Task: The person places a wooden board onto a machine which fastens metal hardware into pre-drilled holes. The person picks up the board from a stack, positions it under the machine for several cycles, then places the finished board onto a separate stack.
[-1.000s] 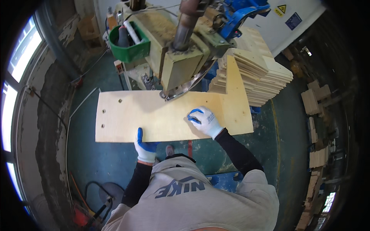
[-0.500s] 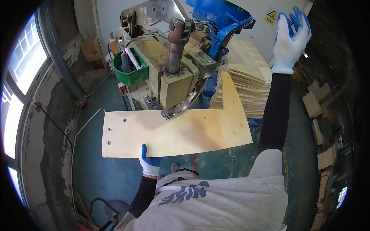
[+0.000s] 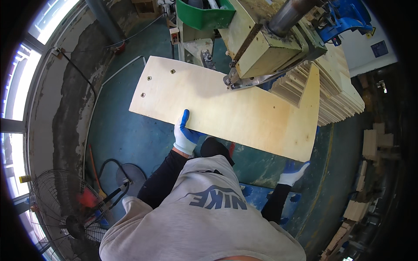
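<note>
A pale plywood panel lies slanted under the press head of a machine. Its right end sweeps up into a pointed arm. Three metal inserts sit in its left end, and a small hole shows further right. My left hand, in a white and blue glove, grips the near edge with the thumb on top; its other fingers are beneath the wood. At the panel's near right corner is my gloved right hand, fingers apart at the edge; whether it touches the wood is unclear.
Stacked plywood pieces stand behind the panel's right end. A green bin hangs on the machine, with a blue feeder at upper right. A floor fan stands at lower left. Wooden pieces line the right side.
My right hand has come down from high on the right to the panel's near right corner. The view has shifted and tilted; my left hand keeps its grip on the panel.
</note>
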A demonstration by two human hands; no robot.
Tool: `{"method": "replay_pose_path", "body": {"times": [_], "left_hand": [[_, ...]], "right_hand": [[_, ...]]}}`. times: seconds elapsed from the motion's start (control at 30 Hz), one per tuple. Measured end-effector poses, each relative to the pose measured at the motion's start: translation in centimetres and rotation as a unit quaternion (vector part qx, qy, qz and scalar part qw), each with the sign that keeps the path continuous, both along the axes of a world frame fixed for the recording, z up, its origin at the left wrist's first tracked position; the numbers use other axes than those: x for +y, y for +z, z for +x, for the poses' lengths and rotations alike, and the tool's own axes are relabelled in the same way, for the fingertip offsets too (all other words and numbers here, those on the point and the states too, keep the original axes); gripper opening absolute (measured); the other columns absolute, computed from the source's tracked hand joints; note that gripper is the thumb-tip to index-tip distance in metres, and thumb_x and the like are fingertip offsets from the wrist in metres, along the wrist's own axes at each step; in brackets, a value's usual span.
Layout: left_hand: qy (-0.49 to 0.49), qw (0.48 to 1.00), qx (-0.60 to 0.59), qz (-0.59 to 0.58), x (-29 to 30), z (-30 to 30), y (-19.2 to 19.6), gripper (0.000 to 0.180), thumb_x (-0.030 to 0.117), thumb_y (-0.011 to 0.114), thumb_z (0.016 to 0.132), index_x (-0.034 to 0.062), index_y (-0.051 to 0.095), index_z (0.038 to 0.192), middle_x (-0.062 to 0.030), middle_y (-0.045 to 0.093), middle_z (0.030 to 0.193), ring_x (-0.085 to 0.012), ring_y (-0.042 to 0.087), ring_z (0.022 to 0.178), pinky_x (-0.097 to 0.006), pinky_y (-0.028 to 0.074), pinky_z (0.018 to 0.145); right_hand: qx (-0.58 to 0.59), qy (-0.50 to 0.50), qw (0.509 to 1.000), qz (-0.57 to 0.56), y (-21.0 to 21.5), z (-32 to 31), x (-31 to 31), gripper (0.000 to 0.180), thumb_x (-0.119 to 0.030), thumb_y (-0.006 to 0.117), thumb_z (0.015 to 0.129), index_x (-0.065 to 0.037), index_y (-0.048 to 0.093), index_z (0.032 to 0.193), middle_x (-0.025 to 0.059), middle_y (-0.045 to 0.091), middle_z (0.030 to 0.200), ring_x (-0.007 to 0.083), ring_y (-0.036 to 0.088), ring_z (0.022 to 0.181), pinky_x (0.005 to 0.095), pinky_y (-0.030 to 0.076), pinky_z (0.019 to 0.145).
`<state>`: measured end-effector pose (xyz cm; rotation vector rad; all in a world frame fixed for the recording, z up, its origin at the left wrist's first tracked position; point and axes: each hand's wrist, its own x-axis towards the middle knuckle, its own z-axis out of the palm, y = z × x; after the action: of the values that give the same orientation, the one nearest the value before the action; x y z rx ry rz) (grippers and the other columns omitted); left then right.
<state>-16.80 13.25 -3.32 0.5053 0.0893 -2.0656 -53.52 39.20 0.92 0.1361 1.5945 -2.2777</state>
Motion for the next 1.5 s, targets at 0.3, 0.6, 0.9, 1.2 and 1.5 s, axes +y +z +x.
{"method": "replay_pose_path", "body": {"times": [0.3, 0.6, 0.9, 1.2, 1.5], "left_hand": [[-0.028, 1.0, 0.007, -0.007, 0.7, 0.6, 0.5, 0.051, 0.036, 0.057, 0.101, 0.0035, 0.05, 0.14, -0.0172, 0.059, 0.138, -0.0374, 0.058, 0.126, -0.056, 0.048, 0.104], [-0.032, 0.999, 0.003, -0.011, 0.3, 0.5, 1.4, 0.047, 0.034, 0.057, 0.102, 0.0047, 0.052, 0.139, -0.0162, 0.061, 0.135, -0.0364, 0.06, 0.123, -0.056, 0.05, 0.102], [0.043, 0.995, -0.085, -0.033, 2.8, 6.0, 1.5, 0.035, 0.025, 0.055, 0.102, 0.0021, 0.06, 0.127, -0.0134, 0.066, 0.126, -0.0306, 0.064, 0.118, -0.046, 0.051, 0.102], [0.131, 0.97, -0.198, -0.044, 2.4, 14.5, 2.0, 0.036, 0.028, 0.054, 0.103, 0.0026, 0.061, 0.126, -0.0123, 0.067, 0.122, -0.0282, 0.066, 0.112, -0.044, 0.054, 0.096], [0.133, 0.967, -0.205, -0.077, 0.0, 15.3, 1.6, 0.036, 0.026, 0.054, 0.103, 0.0013, 0.06, 0.128, -0.0138, 0.067, 0.125, -0.0287, 0.065, 0.116, -0.043, 0.053, 0.099]], "right_hand": [[-0.015, 0.114, 0.988, -0.102, -3.4, 3.6, -8.4, 0.055, -0.043, 0.049, 0.106, -0.005, 0.047, 0.146, 0.0104, 0.051, 0.15, 0.028, 0.05, 0.136, 0.0445, 0.04, 0.115], [-0.037, 0.124, 0.982, -0.137, -2.4, 2.0, -7.5, 0.054, -0.04, 0.048, 0.107, -0.005, 0.045, 0.148, 0.0129, 0.05, 0.15, 0.03, 0.05, 0.136, 0.0472, 0.041, 0.114], [0.104, 0.155, 0.982, 0.002, 0.0, -4.5, -0.6, 0.054, -0.038, 0.046, 0.108, -0.005, 0.043, 0.15, 0.0147, 0.049, 0.15, 0.0295, 0.051, 0.135, 0.0466, 0.044, 0.111], [-0.015, 0.241, 0.965, -0.099, -1.7, 1.7, -5.2, 0.049, -0.029, 0.051, 0.106, -0.001, 0.046, 0.146, 0.0131, 0.056, 0.144, 0.0267, 0.057, 0.129, 0.0427, 0.048, 0.107], [0.006, 0.233, 0.966, -0.113, -1.9, 3.4, -6.6, 0.045, -0.025, 0.052, 0.106, 0.0, 0.049, 0.143, 0.0138, 0.058, 0.14, 0.0243, 0.059, 0.127, 0.0403, 0.048, 0.108]]}}
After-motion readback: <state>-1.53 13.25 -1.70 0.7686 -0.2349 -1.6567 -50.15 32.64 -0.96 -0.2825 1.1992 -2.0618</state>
